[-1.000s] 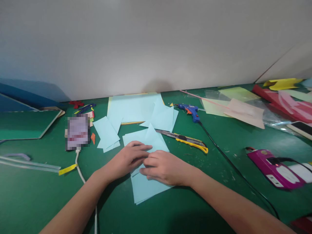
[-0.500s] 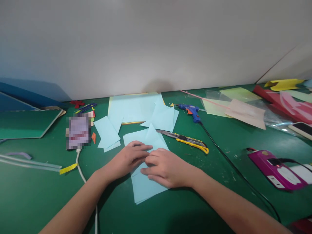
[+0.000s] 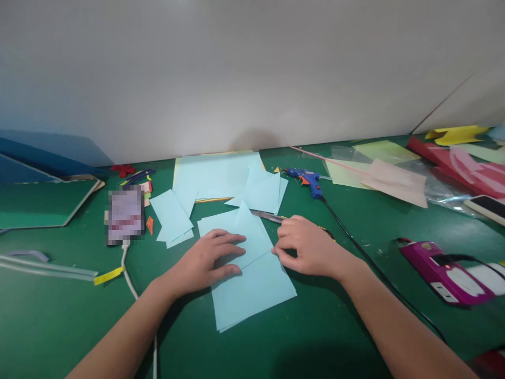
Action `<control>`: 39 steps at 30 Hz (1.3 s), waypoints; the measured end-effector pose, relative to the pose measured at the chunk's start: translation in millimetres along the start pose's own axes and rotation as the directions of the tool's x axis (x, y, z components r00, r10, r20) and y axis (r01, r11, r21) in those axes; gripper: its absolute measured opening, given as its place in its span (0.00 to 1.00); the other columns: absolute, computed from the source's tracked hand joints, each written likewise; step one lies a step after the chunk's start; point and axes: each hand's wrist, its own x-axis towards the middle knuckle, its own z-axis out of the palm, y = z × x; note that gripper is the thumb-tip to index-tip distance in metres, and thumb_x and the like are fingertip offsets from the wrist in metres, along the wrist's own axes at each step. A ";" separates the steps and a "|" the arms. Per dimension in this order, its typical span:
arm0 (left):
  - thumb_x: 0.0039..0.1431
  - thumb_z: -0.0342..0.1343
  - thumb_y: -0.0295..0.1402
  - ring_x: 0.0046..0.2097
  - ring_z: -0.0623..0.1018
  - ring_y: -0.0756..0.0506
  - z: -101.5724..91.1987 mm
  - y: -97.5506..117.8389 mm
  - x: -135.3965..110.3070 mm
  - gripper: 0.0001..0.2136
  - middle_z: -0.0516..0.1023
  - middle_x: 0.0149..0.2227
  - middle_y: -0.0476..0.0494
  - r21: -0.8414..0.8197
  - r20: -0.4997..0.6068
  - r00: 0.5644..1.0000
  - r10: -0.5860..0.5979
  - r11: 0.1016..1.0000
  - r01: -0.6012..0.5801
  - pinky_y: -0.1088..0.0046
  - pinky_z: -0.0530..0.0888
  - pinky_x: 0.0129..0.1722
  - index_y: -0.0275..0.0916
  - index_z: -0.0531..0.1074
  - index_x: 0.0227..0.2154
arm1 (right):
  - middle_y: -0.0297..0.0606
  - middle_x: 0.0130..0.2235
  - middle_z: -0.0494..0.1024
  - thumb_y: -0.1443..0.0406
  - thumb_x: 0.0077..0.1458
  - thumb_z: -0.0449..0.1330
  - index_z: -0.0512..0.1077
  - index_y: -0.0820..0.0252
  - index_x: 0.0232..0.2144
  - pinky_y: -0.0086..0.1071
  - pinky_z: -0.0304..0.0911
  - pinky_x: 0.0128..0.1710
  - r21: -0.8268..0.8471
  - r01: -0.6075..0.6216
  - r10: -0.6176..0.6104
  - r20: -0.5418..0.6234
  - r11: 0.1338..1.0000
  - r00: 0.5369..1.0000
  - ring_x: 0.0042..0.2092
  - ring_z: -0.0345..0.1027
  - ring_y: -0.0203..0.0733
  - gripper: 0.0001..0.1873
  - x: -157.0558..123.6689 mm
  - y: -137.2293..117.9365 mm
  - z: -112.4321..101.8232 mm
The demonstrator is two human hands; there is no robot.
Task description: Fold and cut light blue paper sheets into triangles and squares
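Observation:
Light blue sheets of paper (image 3: 252, 295) lie on the green table, with a crease or edge running slantwise across them and a pointed corner at the top. My left hand (image 3: 209, 260) rests on the left part of the paper, its fingers spread. At the right end of the slanting line, my right hand (image 3: 305, 247) is curled, thumb and fingertips drawn together on the paper's edge. Beneath that hand lies a utility knife (image 3: 268, 216); its blade end shows, while most of the yellow handle is hidden.
Behind are more blue sheets (image 3: 216, 173) and cut blue pieces (image 3: 171, 213). A blue hot glue gun (image 3: 311, 181) trails a black cord at right, near a magenta power strip (image 3: 437, 273). A blurred-out device (image 3: 126, 216) with a white cable lies left. Coloured sheets (image 3: 394, 181) cover the back right.
My right hand has slid rightward from beside the left hand to the paper's right edge, now covering the knife handle. The left hand has stayed nearly in place.

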 end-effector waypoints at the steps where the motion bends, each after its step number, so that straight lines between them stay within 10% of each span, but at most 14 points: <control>1: 0.59 0.55 0.42 0.57 0.67 0.38 -0.6 1.0 0.0 0.15 0.70 0.57 0.43 0.004 0.006 1.000 -0.006 1.000 0.006 0.55 0.69 0.52 0.43 0.72 0.47 | 0.33 0.19 0.63 0.68 0.54 0.52 0.71 0.61 0.15 0.34 0.48 0.32 -0.014 -0.005 0.005 -0.006 1.000 1.000 0.27 0.55 0.35 0.17 -0.6 1.9 -0.5; 13: 0.56 0.58 0.43 0.62 0.61 0.35 0.3 5.8 -3.6 0.29 0.57 0.64 0.38 0.087 0.014 0.994 -0.110 0.990 0.108 0.52 0.64 0.57 0.45 0.57 0.58 | 0.43 0.43 0.75 0.63 0.58 0.55 0.70 0.58 0.45 0.40 0.63 0.39 -0.073 -0.289 0.283 -0.087 0.955 0.955 0.42 0.67 0.48 0.13 -0.3 25.8 2.4; 27: 0.57 0.58 0.38 0.55 0.67 0.36 1.2 4.5 -6.9 0.18 0.62 0.55 0.39 0.051 -0.026 1.000 -0.009 0.999 0.010 0.56 0.70 0.52 0.46 0.67 0.50 | 0.42 0.38 0.73 0.69 0.52 0.53 0.72 0.59 0.43 0.33 0.61 0.30 -0.051 -0.418 0.397 -0.231 0.907 0.888 0.38 0.67 0.45 0.15 -6.0 26.5 -4.7; 33: 0.57 0.58 0.38 0.52 0.68 0.38 0.3 5.1 -6.0 0.12 0.63 0.52 0.40 0.044 -0.006 1.000 -0.001 0.999 0.001 0.59 0.71 0.51 0.45 0.71 0.44 | 0.43 0.40 0.72 0.70 0.56 0.52 0.73 0.57 0.47 0.38 0.63 0.38 -0.002 -0.168 0.168 -0.070 0.986 0.983 0.40 0.65 0.45 0.18 -6.8 28.5 -4.2; 39: 0.57 0.58 0.39 0.54 0.67 0.36 1.7 4.2 -4.3 0.14 0.66 0.51 0.40 0.105 -0.021 1.000 0.005 0.995 -0.003 0.54 0.67 0.53 0.44 0.71 0.45 | 0.43 0.42 0.73 0.70 0.58 0.52 0.73 0.51 0.49 0.42 0.62 0.43 0.072 -0.168 0.163 0.071 0.983 0.984 0.44 0.64 0.47 0.19 -4.9 24.7 -5.8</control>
